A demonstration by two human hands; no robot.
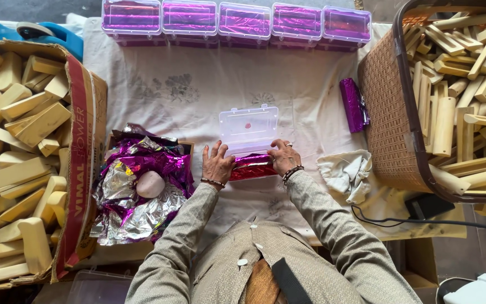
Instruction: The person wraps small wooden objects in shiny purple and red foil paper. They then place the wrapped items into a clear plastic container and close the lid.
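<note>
Broadly, a cardboard box of wooden blocks sits far left of the hands, a woven basket of wooden pieces far right. Between the hands lies a clear plastic case, lid open, holding a purple foil-wrapped piece. Left hand and right hand rest open-fingered on it.

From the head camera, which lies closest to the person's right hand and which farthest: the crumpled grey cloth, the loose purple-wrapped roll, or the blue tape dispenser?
Measured from the right hand:
1. Crumpled grey cloth, just to its right on the table.
2. Purple-wrapped roll, farther up and right, beside the brown basket.
3. Blue tape dispenser, far away at the top left corner, behind the cardboard box.
</note>
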